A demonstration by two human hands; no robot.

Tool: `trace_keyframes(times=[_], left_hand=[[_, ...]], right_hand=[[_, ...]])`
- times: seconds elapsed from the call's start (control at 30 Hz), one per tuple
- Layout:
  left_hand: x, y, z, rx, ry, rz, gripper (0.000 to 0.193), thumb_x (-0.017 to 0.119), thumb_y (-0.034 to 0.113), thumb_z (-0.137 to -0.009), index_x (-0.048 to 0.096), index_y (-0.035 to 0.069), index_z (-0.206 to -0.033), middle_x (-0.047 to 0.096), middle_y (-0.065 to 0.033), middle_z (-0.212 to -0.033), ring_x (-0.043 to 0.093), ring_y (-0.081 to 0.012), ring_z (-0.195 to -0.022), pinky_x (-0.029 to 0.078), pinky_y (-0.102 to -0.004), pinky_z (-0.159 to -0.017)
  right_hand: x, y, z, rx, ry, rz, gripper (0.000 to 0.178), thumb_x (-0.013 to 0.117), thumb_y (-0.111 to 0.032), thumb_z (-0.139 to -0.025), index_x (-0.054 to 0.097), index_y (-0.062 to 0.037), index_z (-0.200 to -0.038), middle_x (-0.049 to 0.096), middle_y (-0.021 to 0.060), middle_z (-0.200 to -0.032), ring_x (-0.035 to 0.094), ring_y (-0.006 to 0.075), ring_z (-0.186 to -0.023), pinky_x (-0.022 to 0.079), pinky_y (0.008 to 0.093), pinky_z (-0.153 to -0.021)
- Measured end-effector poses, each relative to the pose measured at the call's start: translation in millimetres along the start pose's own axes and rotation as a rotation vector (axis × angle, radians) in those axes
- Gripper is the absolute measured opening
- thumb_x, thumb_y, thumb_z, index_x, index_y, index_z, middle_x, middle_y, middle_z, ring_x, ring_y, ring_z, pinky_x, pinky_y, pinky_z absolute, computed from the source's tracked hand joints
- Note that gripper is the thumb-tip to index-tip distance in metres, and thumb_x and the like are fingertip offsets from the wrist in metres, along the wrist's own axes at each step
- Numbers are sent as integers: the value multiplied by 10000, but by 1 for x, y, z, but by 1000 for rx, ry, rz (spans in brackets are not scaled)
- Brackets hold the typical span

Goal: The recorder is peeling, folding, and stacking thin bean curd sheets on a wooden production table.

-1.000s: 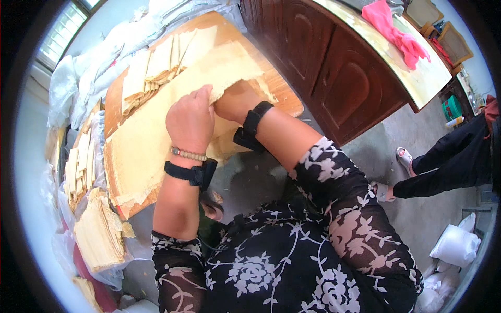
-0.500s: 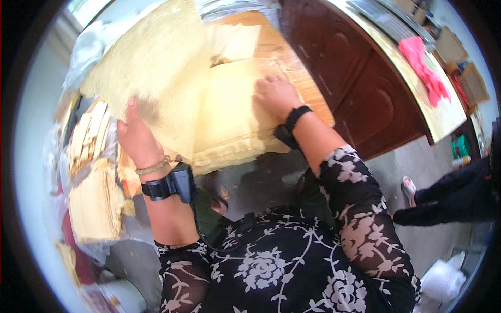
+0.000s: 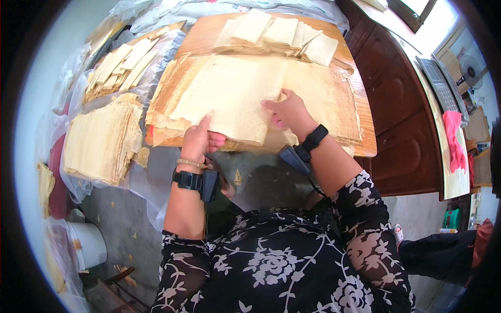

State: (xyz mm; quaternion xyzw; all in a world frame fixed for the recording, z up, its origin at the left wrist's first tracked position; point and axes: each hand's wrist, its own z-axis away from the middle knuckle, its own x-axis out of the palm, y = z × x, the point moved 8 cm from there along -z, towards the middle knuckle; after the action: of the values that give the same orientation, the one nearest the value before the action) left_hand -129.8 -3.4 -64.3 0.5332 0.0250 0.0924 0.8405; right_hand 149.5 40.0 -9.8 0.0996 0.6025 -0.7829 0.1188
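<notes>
Drawn back to the near edge since before: left hand (image 3: 201, 140) pinching the pale sheet (image 3: 229, 96); right hand (image 3: 289, 112) pressed flat atop, fingers spread.

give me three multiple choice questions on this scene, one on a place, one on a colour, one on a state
1. Where does the row of folded pale sheets lie?
A. at the far end of the wooden board
B. on the floor by the white bucket
C. on the dark cabinet

2. What colour are the gloves draped on the counter at the right?
A. blue
B. pink
C. black

3. What is the left hand doing with the large top sheet?
A. resting flat on its middle
B. holding its near edge
C. hanging clear of it

Answers: 1 A, the folded pieces sit on the wooden board beyond the large sheet. 2 B, they show bright pink. 3 B, its fingers grip the near edge, while the right hand presses on top.
</notes>
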Motion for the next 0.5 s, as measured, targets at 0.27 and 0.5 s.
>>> trace_keyframes(times=[0.27, 0.5], left_hand=[[6, 93, 106, 1201, 413, -973, 290, 728, 299, -924, 703, 50, -1070, 718, -147, -1021, 686, -359, -924, 539, -420, -815], [-29, 70, 74, 984, 393, -867, 248, 703, 204, -916, 683, 57, -1115, 702, -126, -1094, 666, -309, -998, 525, -407, -861]], right_hand=[[3, 1, -40, 30, -189, -585, 196, 698, -171, -911, 685, -31, -1047, 663, 71, -999, 672, 196, -927, 585, 367, -814], [-134, -59, -39, -280, 519, 917, 585, 761, -212, -884, 576, 7, -1394, 719, 161, -1124, 698, 251, -1005, 552, 368, -900]])
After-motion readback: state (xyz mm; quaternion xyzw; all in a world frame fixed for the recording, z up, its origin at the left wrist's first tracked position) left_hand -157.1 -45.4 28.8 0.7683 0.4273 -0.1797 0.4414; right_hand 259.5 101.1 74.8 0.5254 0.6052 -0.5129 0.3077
